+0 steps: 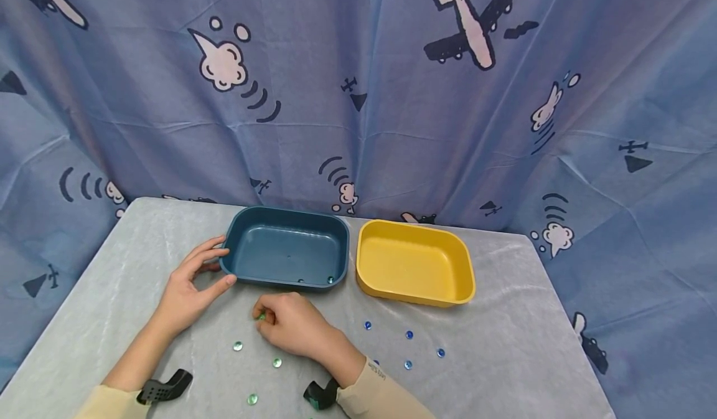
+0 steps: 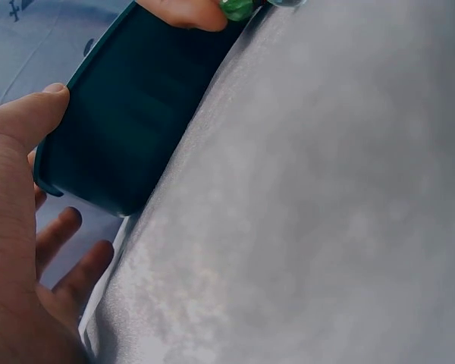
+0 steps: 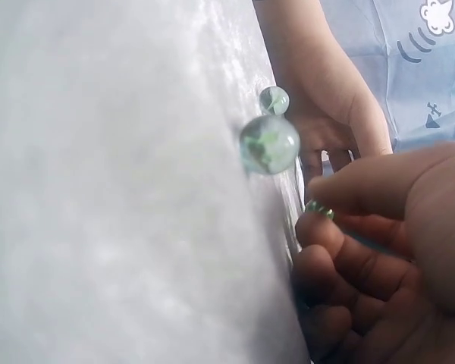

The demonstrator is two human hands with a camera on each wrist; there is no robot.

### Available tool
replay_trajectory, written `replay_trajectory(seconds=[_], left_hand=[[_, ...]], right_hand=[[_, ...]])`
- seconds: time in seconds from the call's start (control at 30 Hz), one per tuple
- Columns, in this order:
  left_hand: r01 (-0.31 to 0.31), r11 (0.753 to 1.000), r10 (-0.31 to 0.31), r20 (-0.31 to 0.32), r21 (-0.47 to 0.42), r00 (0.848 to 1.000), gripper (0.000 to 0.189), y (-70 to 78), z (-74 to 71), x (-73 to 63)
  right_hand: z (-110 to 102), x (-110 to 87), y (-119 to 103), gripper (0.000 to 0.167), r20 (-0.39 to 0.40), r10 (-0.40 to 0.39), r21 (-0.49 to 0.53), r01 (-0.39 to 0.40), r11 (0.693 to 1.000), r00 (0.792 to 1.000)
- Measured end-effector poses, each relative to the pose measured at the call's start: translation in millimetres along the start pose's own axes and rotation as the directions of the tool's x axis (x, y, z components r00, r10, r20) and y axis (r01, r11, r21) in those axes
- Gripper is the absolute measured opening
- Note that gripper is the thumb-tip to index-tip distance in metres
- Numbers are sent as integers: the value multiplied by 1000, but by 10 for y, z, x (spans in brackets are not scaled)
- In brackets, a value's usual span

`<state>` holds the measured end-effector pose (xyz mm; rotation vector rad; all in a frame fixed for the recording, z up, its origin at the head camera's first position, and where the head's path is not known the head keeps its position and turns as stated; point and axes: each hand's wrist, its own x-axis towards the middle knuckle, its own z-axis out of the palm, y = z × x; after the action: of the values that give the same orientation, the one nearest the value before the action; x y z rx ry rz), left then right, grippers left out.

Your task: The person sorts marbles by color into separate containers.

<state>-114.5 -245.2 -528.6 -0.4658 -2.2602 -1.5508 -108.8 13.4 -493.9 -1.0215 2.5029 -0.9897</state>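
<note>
My right hand (image 1: 295, 324) pinches a green glass marble (image 3: 319, 210) between thumb and index finger, just in front of the dark blue bin (image 1: 288, 216). At that bin's left end is my left hand (image 1: 189, 292). Its fingers are spread and fairly straight along the side, and the thumb (image 2: 42, 114) touches the rim. Two small marbles (image 1: 330, 279) lie inside the blue bin near its front wall. On the cloth below my hands sit several green marbles, among them a left one (image 1: 238, 346) and a nearer one (image 1: 253, 399).
Right of the blue bin stands a yellow bin (image 1: 414, 227). Several blue marbles (image 1: 409, 335) are scattered in front of it. A grey cloth (image 1: 504, 344) covers the table, and a blue patterned curtain (image 1: 313, 64) hangs behind its far edge.
</note>
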Motion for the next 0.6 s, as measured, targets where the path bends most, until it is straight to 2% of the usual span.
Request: replay_trajectory(seconds=[0.2,0.37,0.6], left_hand=[[-8,1000,8,2,-4,1000,56,-2,31,11],[-46,999,46,-5,3,999,56,20,35,10],[-33,999,34,-10,21,999,59,18,23,-4]], right_hand=[[-73,-42,-50,8,24,-25,28,24,999,999],[-152,-69,-148,10,24,-67,47,66,997,997],[-288,-137,-271,13,-25,-138,60,140,988,990]])
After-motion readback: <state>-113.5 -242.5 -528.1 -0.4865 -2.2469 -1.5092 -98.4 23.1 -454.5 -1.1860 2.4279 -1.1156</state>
